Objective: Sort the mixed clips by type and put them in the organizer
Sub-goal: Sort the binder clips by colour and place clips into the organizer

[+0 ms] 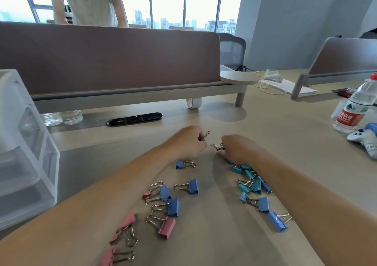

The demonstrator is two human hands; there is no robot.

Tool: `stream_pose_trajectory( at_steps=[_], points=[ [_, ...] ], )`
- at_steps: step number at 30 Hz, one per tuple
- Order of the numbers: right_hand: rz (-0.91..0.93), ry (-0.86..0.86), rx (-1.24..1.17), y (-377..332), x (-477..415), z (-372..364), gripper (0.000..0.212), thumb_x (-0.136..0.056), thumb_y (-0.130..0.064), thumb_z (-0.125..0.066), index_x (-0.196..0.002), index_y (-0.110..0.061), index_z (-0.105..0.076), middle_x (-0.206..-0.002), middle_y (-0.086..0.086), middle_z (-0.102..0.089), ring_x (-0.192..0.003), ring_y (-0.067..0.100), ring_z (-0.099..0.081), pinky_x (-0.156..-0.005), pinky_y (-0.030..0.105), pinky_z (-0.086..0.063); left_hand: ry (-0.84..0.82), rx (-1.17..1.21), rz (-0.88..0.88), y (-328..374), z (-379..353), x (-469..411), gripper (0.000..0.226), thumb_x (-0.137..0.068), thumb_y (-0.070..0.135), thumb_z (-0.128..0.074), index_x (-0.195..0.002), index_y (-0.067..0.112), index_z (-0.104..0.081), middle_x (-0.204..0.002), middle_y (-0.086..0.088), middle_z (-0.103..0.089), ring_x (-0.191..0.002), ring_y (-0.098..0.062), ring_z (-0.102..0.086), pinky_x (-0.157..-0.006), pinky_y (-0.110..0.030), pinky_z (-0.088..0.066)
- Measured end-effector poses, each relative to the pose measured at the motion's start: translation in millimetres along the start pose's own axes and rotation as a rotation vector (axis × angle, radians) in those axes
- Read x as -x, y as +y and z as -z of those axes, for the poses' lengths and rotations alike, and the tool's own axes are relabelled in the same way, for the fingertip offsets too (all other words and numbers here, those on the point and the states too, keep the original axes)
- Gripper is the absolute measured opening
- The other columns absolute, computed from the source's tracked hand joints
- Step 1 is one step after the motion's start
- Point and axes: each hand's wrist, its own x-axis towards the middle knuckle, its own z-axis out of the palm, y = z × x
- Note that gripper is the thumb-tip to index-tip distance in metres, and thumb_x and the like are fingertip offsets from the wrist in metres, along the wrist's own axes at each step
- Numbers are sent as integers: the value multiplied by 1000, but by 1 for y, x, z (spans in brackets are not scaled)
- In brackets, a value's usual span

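Note:
Binder clips lie scattered on the beige table: blue ones (193,186) in the middle, pink ones (167,227) near the front left, teal ones (249,179) and more blue by my right forearm. My left hand (188,141) grips a clip whose wire handles (205,135) stick out above the fingers. My right hand (236,148) pinches another clip, its silver handles (216,146) pointing left. The two hands sit close together beyond the piles. The translucent drawer organizer (24,143) stands at the far left.
A desk divider (110,61) runs across the back, with a person standing behind it. A tape roll (193,102), a cable port (134,119) and empty bottles (63,117) sit below it. A water bottle (356,108) and a white-blue controller (365,137) are at the right.

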Motion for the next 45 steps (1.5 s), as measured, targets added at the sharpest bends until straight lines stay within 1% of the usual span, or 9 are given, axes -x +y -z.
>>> stream_pose_trajectory(
  at_steps=[6, 10, 16, 20, 27, 31, 34, 42, 45],
  points=[
    [-37, 119, -232, -12, 17, 4, 39, -94, -48, -56, -84, -10, -52, -85, 7, -57, -76, 27, -55, -61, 32, -37, -15, 11, 30, 5, 3, 17, 27, -96, 24, -51, -121, 15, -55, -111, -4, -59, -85, -18, -59, -65, -28, -42],
    [-40, 164, -382, -31, 42, 20, 44, -89, -54, -59, -78, -11, -56, -79, 7, -60, -67, 23, -56, -58, 31, -39, 42, 123, 80, 8, 25, 51, 23, -98, 21, -50, -120, 17, -50, -103, -1, -57, -66, -7, -59, -50, -18, -40],
    [108, 174, -475, -97, 80, 70, 51, -89, -51, -61, -87, 0, -65, -85, 16, -69, -65, 20, -53, -60, 32, -39, 172, 68, 152, 1, 78, 121, 27, -98, 22, -45, -124, 18, -51, -105, -1, -58, -68, -10, -52, -56, -28, -37],
    [269, 215, -492, -161, 100, 108, 48, -90, -56, -57, -83, -10, -66, -79, 10, -69, -61, 17, -53, -59, 31, -42, 328, 8, 182, -13, 127, 180, 23, -98, 26, -47, -118, 21, -55, -104, 1, -61, -79, -14, -59, -70, -33, -48],
    [510, 257, -539, -285, 125, 155, 48, -87, -55, -63, -83, -7, -62, -67, 1, -60, -60, 18, -53, -57, 31, -43, 557, -89, 260, -53, 226, 284, 22, -99, 28, -50, -119, 21, -56, -101, 5, -61, -70, -2, -51, -54, -17, -34],
    [577, 234, -571, -328, 128, 162, 43, -86, -54, -65, -87, -11, -65, -82, 8, -69, -71, 23, -61, -64, 35, -50, 618, -147, 387, -83, 270, 316, 19, -96, 22, -54, -113, 20, -62, -91, 4, -64, -69, -7, -54, -55, -15, -39],
    [631, 186, -582, -365, 128, 165, 39, -88, -51, -65, -87, -12, -67, -80, 7, -69, -76, 27, -64, -66, 37, -53, 661, -164, 465, -110, 298, 332, 18, -96, 24, -54, -108, 18, -66, -99, -2, -68, -79, -18, -58, -65, -28, -43],
    [671, 216, -572, -429, 112, 178, 40, -87, -47, -66, -72, -12, -56, -61, 0, -52, -53, 15, -45, -53, 28, -38, 520, -211, 576, -163, 325, 325, 20, -94, 16, -56, -109, 8, -65, -119, -9, -59, -86, -18, -56, -70, -24, -43],
    [691, 235, -507, -447, 109, 178, 39, -88, -47, -65, -79, -10, -59, -64, 1, -57, -55, 15, -48, -54, 29, -40, 609, -205, 525, -167, 328, 330, 27, -95, 13, -50, -118, 12, -63, -121, -8, -61, -94, -17, -54, -73, -24, -40]
  ],
)
